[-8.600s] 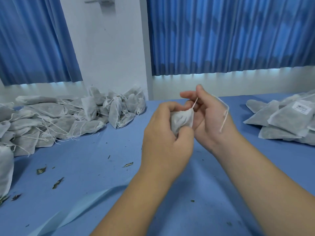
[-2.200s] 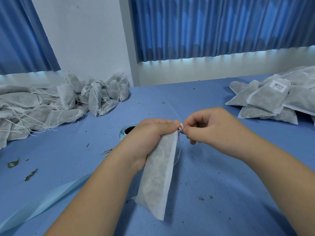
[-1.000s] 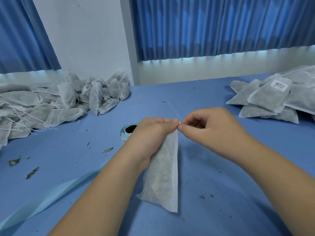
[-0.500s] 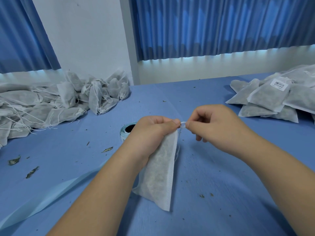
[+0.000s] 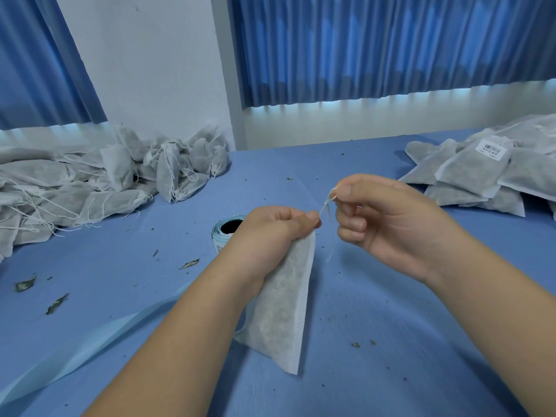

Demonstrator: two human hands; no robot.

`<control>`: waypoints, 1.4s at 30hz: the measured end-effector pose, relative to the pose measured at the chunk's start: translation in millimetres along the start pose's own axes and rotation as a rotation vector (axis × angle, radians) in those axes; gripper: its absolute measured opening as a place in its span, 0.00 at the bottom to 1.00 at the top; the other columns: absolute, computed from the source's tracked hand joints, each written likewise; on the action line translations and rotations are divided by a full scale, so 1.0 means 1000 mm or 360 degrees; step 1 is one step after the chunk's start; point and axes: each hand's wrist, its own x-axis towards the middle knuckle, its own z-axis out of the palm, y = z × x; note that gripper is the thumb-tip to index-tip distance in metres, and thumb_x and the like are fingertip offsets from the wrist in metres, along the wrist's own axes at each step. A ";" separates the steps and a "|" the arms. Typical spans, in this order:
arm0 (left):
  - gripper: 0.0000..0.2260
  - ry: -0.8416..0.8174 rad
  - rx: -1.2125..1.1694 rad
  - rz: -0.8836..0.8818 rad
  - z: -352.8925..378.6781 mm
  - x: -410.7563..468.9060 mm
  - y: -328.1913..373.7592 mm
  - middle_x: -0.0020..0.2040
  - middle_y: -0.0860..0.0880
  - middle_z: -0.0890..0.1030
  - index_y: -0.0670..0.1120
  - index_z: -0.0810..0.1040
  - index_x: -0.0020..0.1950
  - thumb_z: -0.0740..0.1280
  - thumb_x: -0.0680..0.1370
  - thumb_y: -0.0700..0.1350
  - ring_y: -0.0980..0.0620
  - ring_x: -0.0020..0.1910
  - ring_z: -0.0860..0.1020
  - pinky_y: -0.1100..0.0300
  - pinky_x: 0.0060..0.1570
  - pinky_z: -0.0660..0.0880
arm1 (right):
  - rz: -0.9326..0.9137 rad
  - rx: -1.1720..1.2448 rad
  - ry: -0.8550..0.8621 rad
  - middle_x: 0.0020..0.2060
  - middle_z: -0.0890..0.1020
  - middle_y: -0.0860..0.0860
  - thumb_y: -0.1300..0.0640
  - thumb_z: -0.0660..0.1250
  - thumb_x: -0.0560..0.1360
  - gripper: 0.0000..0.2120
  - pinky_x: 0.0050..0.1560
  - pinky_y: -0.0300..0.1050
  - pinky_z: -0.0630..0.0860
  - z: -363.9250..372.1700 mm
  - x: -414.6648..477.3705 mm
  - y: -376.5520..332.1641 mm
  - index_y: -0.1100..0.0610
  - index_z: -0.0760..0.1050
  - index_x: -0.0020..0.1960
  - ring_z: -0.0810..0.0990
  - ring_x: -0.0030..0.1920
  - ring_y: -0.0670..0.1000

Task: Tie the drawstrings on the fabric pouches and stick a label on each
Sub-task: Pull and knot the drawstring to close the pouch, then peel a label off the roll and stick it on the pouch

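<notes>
You are in the tying step, and the labelling has not begun for this one. Your left hand (image 5: 272,233) is closed around the gathered neck of the pouch (image 5: 282,308), thumb and forefinger pinched right at the mouth, so the filled body hangs down below your fingers with its bottom corner near or on the blue table (image 5: 391,341); whether it touches cannot be told. Your right hand (image 5: 388,221) is just beside the left and a little above it, thumb and forefinger pinched shut on the drawstring (image 5: 326,203), which runs taut from your left fingertips up to your right ones, while a loose end dangles below your right fingers. Whether a knot has already formed at the neck is too small to tell. In my judgement the next move calls for a steady pull away from the left fingers to cinch the mouth, without letting the left pinch slip, then a knot close against the gathered fabric. After that you will need the label roll (image 5: 225,233), which sits just behind your left hand, partly hidden by it. The untied pouches (image 5: 105,182) lie well beyond your left hand, the labelled stack (image 5: 481,173) beyond your right.
</notes>
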 end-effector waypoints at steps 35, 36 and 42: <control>0.12 0.0118 0.0459 0.0173 0.003 0.014 -0.020 0.25 0.61 0.71 0.48 0.82 0.43 0.67 0.78 0.55 0.63 0.23 0.68 0.72 0.26 0.65 | 0.0381 0.0023 0.0188 0.26 0.60 0.47 0.61 0.68 0.67 0.16 0.22 0.37 0.58 -0.027 0.007 -0.010 0.51 0.66 0.26 0.59 0.24 0.46; 0.13 0.0038 0.0459 0.0110 0.004 0.013 -0.020 0.27 0.61 0.73 0.49 0.82 0.45 0.66 0.77 0.58 0.62 0.26 0.70 0.70 0.30 0.68 | 0.0348 0.0049 0.0285 0.26 0.61 0.47 0.62 0.68 0.69 0.18 0.22 0.37 0.59 -0.031 0.009 -0.009 0.51 0.66 0.25 0.60 0.24 0.46; 0.21 -0.0473 0.0310 -0.0144 0.003 0.009 -0.020 0.49 0.59 0.85 0.55 0.84 0.52 0.66 0.69 0.67 0.59 0.52 0.82 0.59 0.57 0.75 | 0.0194 0.0104 0.0678 0.24 0.66 0.47 0.62 0.68 0.74 0.14 0.22 0.36 0.64 -0.047 0.014 -0.008 0.53 0.69 0.31 0.66 0.23 0.46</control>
